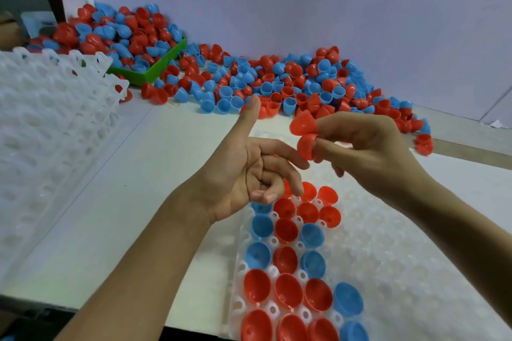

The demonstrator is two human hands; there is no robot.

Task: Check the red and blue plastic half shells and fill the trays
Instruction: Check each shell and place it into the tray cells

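Capped on two right-hand (pixel 368 147) fingertips sit two red shells (pixel 304 135), held above the tray (pixel 388 243) with its red and blue rows; left hand (pixel 249 169) hovers beside, palm up, thumb raised, fingers loosely curled, holding nothing

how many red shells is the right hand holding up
2 red plastic half shells, both in the right hand above the white plastic tray: the upper one caps a fingertip, the lower one sits on the finger below. Any further shell behind the fingers would be hidden.
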